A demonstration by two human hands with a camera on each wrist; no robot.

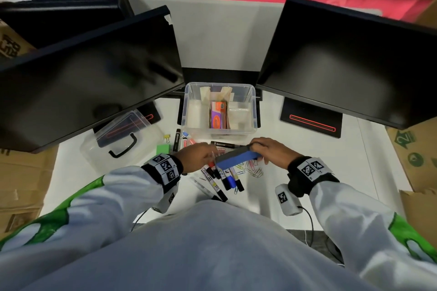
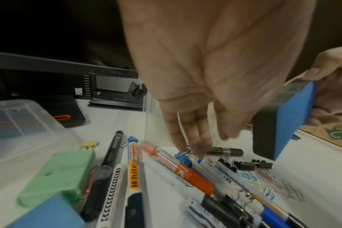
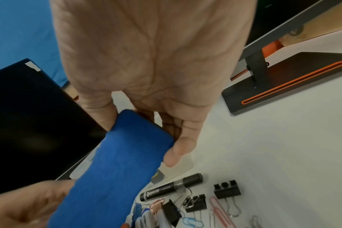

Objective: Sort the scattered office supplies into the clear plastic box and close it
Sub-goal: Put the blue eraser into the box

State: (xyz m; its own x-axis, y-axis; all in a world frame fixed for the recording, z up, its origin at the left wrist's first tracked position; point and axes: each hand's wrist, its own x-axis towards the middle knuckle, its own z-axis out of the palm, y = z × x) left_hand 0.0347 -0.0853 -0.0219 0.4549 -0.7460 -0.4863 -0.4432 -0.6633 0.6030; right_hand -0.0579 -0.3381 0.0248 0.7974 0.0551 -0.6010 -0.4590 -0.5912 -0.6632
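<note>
Your right hand (image 1: 267, 149) grips the blue eraser (image 1: 236, 158) by its right end, long axis running left-right. The clear plastic box (image 1: 253, 111) sits just beyond it, open. Your left hand (image 1: 196, 157), fingers relaxed, hangs over the markers (image 1: 222, 178).

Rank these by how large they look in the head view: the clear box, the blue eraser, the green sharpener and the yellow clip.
1. Clear box
2. Blue eraser, held above the table and nearer the camera, so it may look larger than it is
3. Green sharpener
4. Yellow clip
</note>
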